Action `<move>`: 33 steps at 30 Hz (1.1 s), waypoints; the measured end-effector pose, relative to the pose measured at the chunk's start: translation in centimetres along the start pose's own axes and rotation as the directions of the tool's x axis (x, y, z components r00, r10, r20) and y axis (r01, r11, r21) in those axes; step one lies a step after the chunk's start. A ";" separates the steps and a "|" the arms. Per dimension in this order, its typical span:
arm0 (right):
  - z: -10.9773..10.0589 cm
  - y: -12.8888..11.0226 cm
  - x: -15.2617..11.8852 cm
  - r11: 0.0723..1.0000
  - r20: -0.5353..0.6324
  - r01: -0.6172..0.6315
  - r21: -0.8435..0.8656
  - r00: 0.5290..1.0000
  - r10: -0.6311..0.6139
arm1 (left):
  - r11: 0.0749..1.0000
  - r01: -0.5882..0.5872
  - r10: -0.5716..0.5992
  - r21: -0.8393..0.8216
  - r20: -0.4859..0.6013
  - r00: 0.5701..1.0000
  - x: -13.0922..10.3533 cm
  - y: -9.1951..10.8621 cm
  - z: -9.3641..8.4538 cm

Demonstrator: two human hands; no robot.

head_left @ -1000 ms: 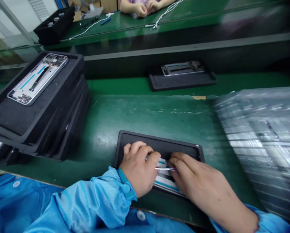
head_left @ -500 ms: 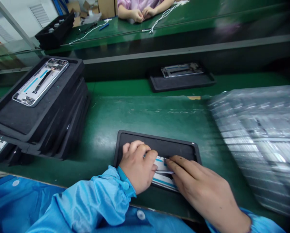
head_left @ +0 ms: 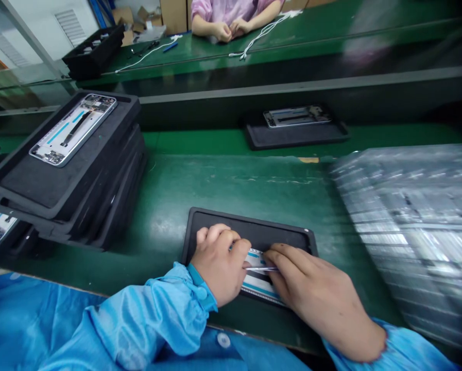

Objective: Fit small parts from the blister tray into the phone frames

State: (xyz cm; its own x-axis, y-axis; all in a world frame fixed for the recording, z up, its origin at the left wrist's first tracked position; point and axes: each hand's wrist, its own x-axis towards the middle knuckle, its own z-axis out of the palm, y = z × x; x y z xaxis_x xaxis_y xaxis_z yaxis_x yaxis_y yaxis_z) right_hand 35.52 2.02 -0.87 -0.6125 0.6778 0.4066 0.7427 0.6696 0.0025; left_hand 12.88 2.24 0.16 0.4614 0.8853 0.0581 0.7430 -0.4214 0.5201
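Note:
An opened phone body (head_left: 258,282) lies in a black tray (head_left: 250,212) in front of me, its white inside and blue strips showing between my hands. Over it runs a thin silvery strip (head_left: 262,268), too slim to name. My left hand (head_left: 221,263) has its fingers curled over the left part of the phone, with thumb and forefinger at the strip's left end. At the other end, the closed fingers of my right hand (head_left: 311,288) pinch the strip. Both hands cover the phone's two ends.
Stacked black trays (head_left: 110,180) stand at left, another opened phone (head_left: 74,129) on top. A further tray (head_left: 296,136) with a phone sits at the back. Blurred clear plastic trays (head_left: 416,216) are at right. Across the bench are a co-worker's hands (head_left: 231,31) and white cables (head_left: 250,44).
The thin silvery strip has shifted slightly upward over the phone, and my right hand has moved a little left and up with it. My left hand stays almost in place.

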 end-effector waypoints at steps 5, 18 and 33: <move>0.0 0.3 0.3 0.999 0.036 0.041 -0.035 0.999 -0.040 | 1.000 -0.002 0.002 0.010 0.001 1.000 0.1 0.0 0.0; -0.5 -0.9 -1.1 0.997 0.009 -0.014 -0.073 1.000 0.015 | 1.000 -0.005 0.005 0.008 0.010 1.000 0.2 0.1 -0.2; -0.1 0.8 0.7 0.993 0.083 0.117 -0.031 0.990 -0.114 | 0.999 -0.009 0.009 0.037 0.012 1.000 0.1 0.0 -0.1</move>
State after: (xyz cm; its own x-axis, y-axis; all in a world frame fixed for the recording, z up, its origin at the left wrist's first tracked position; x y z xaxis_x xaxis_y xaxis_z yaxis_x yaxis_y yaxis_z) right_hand 35.75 3.01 -0.52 -0.7133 0.6201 0.3266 0.6742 0.7345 0.0779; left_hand 12.91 2.37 0.30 0.4739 0.8790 0.0525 0.7560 -0.4367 0.4877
